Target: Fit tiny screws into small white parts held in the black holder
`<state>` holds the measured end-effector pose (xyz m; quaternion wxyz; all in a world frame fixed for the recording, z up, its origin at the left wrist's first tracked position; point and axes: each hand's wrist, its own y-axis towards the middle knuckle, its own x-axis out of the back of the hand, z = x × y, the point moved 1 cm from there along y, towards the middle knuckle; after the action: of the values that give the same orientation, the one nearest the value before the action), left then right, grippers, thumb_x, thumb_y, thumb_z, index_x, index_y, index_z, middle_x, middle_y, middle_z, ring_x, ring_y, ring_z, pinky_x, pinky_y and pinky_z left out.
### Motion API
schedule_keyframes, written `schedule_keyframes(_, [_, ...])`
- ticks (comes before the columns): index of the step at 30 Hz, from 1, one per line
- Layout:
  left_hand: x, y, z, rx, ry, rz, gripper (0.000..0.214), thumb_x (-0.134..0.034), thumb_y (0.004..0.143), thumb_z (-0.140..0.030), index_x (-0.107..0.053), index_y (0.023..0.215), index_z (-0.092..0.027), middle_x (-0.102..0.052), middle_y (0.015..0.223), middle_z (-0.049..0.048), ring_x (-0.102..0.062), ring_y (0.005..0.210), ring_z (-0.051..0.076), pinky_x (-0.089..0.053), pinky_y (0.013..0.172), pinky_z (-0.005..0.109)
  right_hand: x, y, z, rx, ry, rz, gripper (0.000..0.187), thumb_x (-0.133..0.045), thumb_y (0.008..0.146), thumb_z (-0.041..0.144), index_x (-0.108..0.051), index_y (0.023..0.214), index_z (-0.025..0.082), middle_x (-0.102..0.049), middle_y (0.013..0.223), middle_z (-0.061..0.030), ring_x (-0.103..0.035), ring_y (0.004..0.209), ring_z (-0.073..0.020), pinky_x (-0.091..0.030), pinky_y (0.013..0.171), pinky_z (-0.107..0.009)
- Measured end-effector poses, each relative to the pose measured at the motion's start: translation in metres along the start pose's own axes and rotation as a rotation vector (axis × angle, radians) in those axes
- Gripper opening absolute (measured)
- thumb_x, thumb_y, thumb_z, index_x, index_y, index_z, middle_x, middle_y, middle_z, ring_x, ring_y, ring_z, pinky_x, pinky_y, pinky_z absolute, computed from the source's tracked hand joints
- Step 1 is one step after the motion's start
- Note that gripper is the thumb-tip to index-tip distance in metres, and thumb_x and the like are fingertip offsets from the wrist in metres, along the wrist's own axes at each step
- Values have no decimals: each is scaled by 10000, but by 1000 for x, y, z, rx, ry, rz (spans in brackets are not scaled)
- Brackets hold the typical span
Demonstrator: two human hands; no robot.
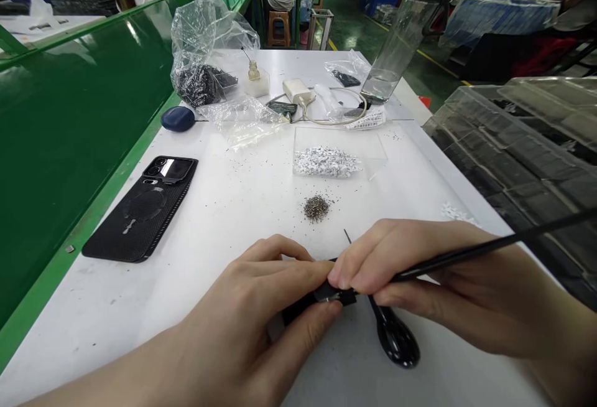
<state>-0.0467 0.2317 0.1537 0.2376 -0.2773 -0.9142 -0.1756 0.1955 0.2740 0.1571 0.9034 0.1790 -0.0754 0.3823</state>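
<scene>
Head view, and I see the white bench filling most of my feed, a clear bottle leaning at its far right and a crumpled plastic bag at its far left. Both hands meet at the near middle. I see the right hand gripping a long black strip that runs off to the right. A black phone lies toward the left; beyond the hands sits a clear tray of white bits. A black-handled screwdriver lies partly under the right fingers. The left hand pinches a black part, touched by the right fingertips; I cannot tell whether it joins the strip. Tiny metal pieces are heaped just beyond.
</scene>
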Motion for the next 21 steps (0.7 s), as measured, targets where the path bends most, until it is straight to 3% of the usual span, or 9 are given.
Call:
schedule_keyframes(9, [-3, 0, 4, -35, -22, -28, 209, -548, 1080, -139, -747, 1046, -193, -738, 801, 31, -746, 855, 205, -645, 909, 318, 0, 2, 2, -4, 1, -14, 221, -779, 1023, 145, -833, 1180, 291, -870, 1102, -39, -846, 1061, -214, -692, 953, -302])
schedule_keyframes(13, [1, 0, -1, 9, -13, 19, 196, -554, 1078, -119, -736, 1034, -175, -718, 787, 22, -753, 893, 202, -640, 938, 306, 1, 1, 3, -13, 13, -10, 252, -776, 1019, 130, -832, 1202, 292, -871, 1125, -46, -846, 1074, -224, -695, 962, -318])
schedule_keyframes(16, [2, -2, -2, 34, -11, 44, 189, -554, 1084, -123, -734, 1062, -176, -728, 817, 24, -750, 912, 202, -636, 948, 308, 2, 0, 3, -20, 10, -11, 259, -777, 1017, 130, -832, 1205, 299, -872, 1128, -43, -847, 1070, -224, -696, 956, -314])
schedule_keyframes(21, [-2, -2, 3, -38, -81, -6, 232, -555, 1063, -78, -739, 1139, -198, -739, 846, 14, -741, 904, 198, -621, 931, 311, 2, 1, 1, -7, 31, -1, 245, -758, 1031, 121, -810, 1207, 285, -861, 1145, -45, -835, 1101, -215, -685, 983, -315])
